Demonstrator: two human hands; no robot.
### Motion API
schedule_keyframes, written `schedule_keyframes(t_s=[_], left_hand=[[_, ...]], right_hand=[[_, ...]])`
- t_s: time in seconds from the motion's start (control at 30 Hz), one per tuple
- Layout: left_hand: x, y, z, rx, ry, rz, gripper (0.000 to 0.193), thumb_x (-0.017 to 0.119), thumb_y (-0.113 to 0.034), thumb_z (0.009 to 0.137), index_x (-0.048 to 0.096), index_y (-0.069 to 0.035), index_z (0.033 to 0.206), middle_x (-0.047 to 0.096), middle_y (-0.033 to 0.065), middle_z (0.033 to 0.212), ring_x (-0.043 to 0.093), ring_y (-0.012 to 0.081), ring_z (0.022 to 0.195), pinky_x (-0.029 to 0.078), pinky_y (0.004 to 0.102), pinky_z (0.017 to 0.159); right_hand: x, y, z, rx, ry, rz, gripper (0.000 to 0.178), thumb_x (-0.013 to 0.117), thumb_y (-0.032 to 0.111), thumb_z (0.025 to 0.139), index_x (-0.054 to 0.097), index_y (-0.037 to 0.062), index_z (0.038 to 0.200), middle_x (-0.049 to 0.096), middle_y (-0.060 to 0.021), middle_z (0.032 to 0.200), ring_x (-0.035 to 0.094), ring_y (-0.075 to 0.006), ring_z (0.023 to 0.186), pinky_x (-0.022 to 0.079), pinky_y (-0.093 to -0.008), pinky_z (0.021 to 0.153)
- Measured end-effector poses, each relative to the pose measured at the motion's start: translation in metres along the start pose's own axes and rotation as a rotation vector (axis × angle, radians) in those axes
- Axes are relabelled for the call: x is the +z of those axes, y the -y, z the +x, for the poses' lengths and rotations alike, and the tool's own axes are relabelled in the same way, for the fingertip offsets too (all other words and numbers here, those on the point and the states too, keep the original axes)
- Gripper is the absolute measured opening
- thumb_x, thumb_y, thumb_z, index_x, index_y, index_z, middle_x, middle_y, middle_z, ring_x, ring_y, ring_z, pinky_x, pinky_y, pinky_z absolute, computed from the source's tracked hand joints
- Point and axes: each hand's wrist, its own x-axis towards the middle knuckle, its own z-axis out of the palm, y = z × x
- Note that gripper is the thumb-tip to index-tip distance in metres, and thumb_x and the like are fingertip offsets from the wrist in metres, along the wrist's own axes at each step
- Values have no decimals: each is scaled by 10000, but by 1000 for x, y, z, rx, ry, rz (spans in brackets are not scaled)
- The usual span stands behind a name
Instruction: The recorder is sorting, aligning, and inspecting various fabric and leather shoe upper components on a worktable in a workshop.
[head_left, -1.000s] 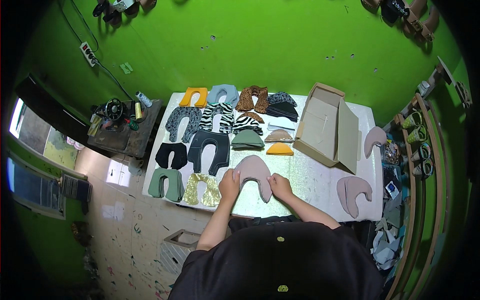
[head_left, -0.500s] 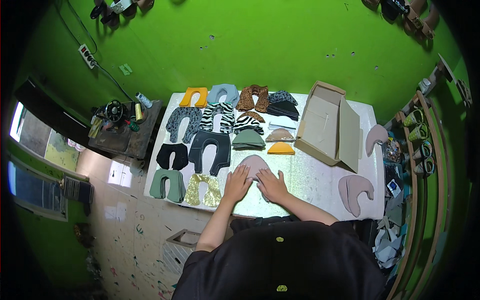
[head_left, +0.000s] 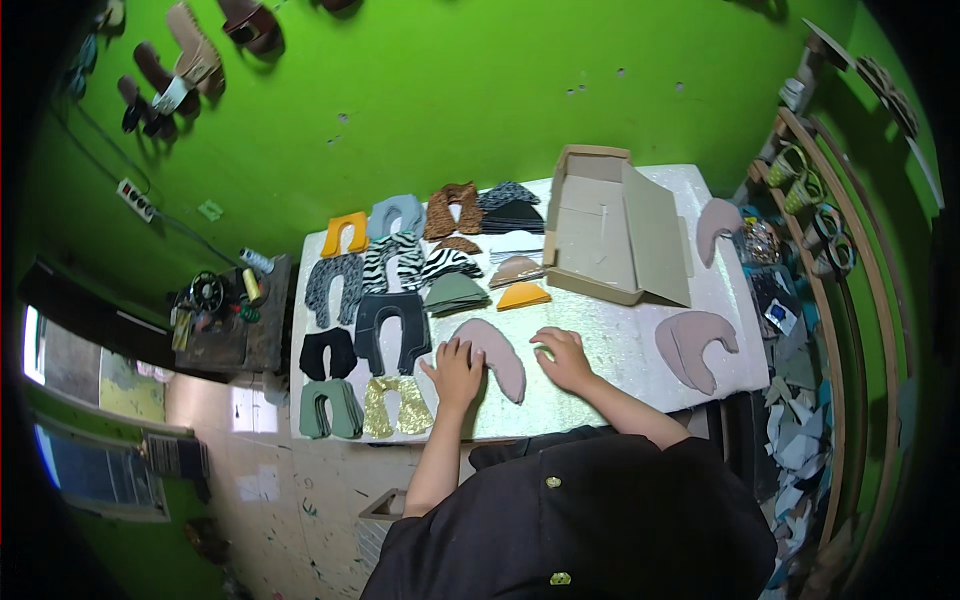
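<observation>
Head view, worktable (head_left: 640, 345) with pale speckled top against a green wall. Far left: a dark side bench (head_left: 225, 320) cluttered with spools and small tools. On the table's left half, rows of flat U-shaped cut pieces (head_left: 380, 310), soft and matte: yellow, grey, zebra-striped, leopard-print, black, sage green, glittery gold. Left hand (head_left: 455, 372) rests flat, fingers spread, gripping nothing, on the left end of a curved mauve piece (head_left: 495, 352) lying at the table's front centre. Right hand (head_left: 565, 358) lies palm down just beside that piece's right edge, also holding nothing. Risk: a sideways push by the left hand could slide the mauve piece into the gold pieces (head_left: 395, 405) beside it and disorder the rows. Right of centre: an open cardboard box (head_left: 610, 225), stiff and plain; further right, more mauve pieces (head_left: 695, 345) near the table edge, liable to slip off if nudged.
</observation>
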Motion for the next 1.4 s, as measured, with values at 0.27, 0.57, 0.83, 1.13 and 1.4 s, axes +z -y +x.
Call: schedule_keyframes(t_s=[0.27,0.57,0.83,1.13,1.4], left_hand=[[23,-90,-10,263,-149,-171,243,589,-276,802,632,-144,1001,459,89,1211,372,274,1212,171,660,925],[76,-216,-29,537,187,-307,211,626,-280,782,655,-160,954,570,50,990,492,217,1009,237,515,880],[117,-310,-26,392,502,-204,561,661,-559,695,648,-87,998,580,104,996,511,255,988,282,442,839],[142,-329,-31,336,321,-280,464,765,-295,651,546,-108,1015,457,143,1101,453,307,1047,325,464,877],[156,-318,-29,292,335,-508,424,723,-222,713,503,-116,1060,559,179,920,587,363,853,463,427,714]], right_hand=[[-112,-69,-73,339,-306,-260,275,629,145,731,606,142,1005,567,-41,1073,516,-223,1045,279,-405,935],[-199,-131,-140,671,-427,-481,410,682,150,643,574,170,1039,547,-18,1099,466,-229,1117,280,-494,924],[-235,-149,-119,598,-154,-402,561,700,161,623,541,176,1161,499,-34,1248,376,-237,1242,201,-585,985],[-249,-168,-96,625,144,-490,763,738,242,633,402,167,1314,425,-73,1317,322,-272,1285,171,-599,1001],[-251,-183,-90,596,115,-404,358,669,222,727,604,148,1071,596,-83,1046,519,-250,1075,226,-553,952]])
